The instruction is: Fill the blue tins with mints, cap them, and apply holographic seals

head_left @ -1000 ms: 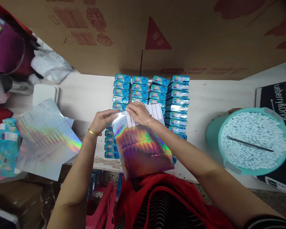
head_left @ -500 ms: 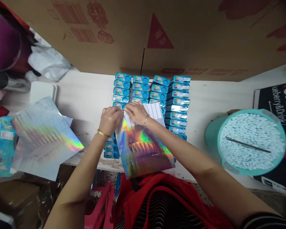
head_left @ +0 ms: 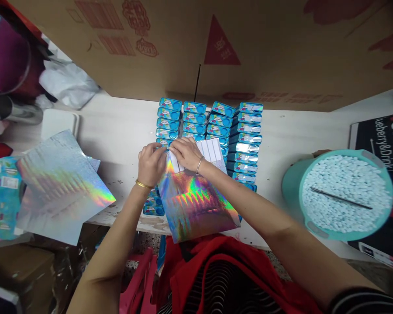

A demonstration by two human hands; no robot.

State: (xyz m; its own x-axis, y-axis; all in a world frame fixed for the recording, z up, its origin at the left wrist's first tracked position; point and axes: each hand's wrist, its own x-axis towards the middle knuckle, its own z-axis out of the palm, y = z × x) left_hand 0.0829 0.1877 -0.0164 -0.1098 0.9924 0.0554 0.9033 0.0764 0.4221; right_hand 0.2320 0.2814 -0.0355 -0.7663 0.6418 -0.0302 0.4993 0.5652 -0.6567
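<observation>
Bare left hand (head_left: 151, 165) — a gold-toned bangle (head_left: 143, 185) worn below it, bare right hand (head_left: 187, 153) — a slim silver-toned bangle (head_left: 199, 166), short black sleeve (head_left: 356, 301) with pale stripes, red apron (head_left: 249, 257) with curved edges, black top (head_left: 222, 288) with thin wavy pale stripes

Beyond the grip we see a large brown cardboard carton (head_left: 170, 56), printed in red, with a solid triangle near its middle; far left of the grip and beyond it we have a purple bucket (head_left: 6, 56), with a white plastic bag (head_left: 67, 85) just beside it; nearer the grip on that side we find a white flat tray (head_left: 59, 123) on the white tabletop (head_left: 278, 144); well to the right of the grip we see a teal tub (head_left: 291, 185) full of pale pellets (head_left: 340, 174), a thin dark stick (head_left: 343, 199) lying across them; the tub partly covers a black carton (head_left: 363, 135) with white lettering; below the grip, leftward, we make out a pink stool (head_left: 136, 279).
</observation>
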